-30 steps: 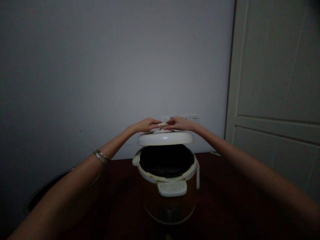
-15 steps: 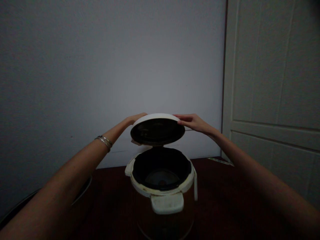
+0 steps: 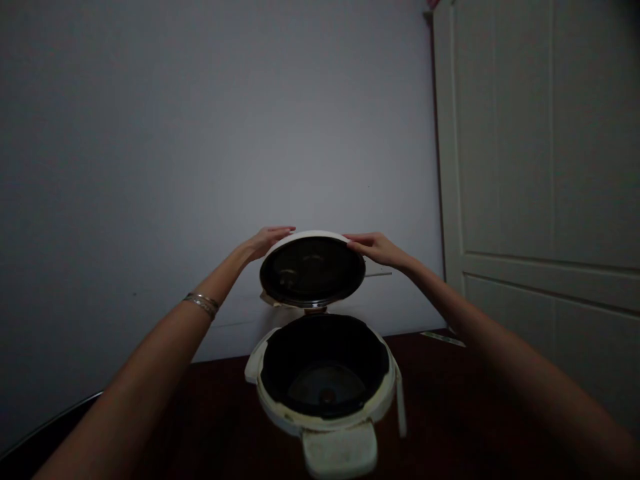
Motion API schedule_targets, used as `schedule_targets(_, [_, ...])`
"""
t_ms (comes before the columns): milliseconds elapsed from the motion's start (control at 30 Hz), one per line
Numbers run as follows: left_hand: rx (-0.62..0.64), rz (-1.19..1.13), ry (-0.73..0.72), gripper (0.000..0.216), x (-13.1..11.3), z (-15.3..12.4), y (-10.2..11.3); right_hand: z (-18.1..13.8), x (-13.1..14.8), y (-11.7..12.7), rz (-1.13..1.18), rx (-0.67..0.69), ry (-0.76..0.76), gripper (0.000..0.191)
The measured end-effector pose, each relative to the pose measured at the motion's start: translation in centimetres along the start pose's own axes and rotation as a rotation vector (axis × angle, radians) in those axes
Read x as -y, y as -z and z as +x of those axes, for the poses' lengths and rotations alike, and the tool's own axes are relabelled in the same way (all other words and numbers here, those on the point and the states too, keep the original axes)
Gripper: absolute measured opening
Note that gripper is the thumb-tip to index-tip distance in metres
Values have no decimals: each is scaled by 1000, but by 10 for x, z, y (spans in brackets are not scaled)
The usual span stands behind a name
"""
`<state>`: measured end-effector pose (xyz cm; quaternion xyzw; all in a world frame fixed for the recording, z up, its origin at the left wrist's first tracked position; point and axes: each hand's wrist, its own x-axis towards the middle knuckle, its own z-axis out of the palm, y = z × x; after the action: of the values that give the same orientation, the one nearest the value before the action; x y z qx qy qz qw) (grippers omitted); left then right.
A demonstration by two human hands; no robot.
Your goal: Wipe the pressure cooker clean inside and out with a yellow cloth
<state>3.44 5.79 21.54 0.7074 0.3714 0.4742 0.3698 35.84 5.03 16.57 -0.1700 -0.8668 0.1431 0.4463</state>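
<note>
A white rice cooker (image 3: 280,413) stands on a dark table, its dark inside showing with no inner pot visible. Its hinged lid (image 3: 312,270) is tilted up and back, the dark underside facing me. My left hand (image 3: 265,240) rests on the lid's upper left edge, fingers curved over the rim. My right hand (image 3: 373,247) holds the upper right edge the same way. A silver bangle (image 3: 201,303) sits on my left wrist.
A plain grey wall fills the background. A white panelled door (image 3: 540,167) stands at the right. The dark red table (image 3: 450,400) runs under the cooker. A dark round rim (image 3: 45,430) shows at the lower left edge.
The lid has swung up from nearly flat over the cooker to tilted wide open, with both hands following its rim. The view has shifted closer and lower onto the cooker.
</note>
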Motion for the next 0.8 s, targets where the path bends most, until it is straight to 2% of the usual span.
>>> schedule_targets(67, [-28, -61, -81, 41, -6, -7, 13, 8, -5, 1, -9, 6, -34, 50])
schedule_targets(167, [-23, -56, -102, 45, -9, -21, 28, 23, -13, 3, 7, 24, -97, 55])
schedule_targets(333, [-87, 28, -79, 45, 11, -30, 38, 49, -29, 3, 67, 19, -209, 53])
schedule_targets(533, [-171, 54, -37, 44, 38, -17, 40, 71, -43, -1, 103, -20, -341, 51])
schedule_targets(800, [-282, 42, 10, 40, 50, 10, 40, 90, -63, -7, 107, -94, -492, 50])
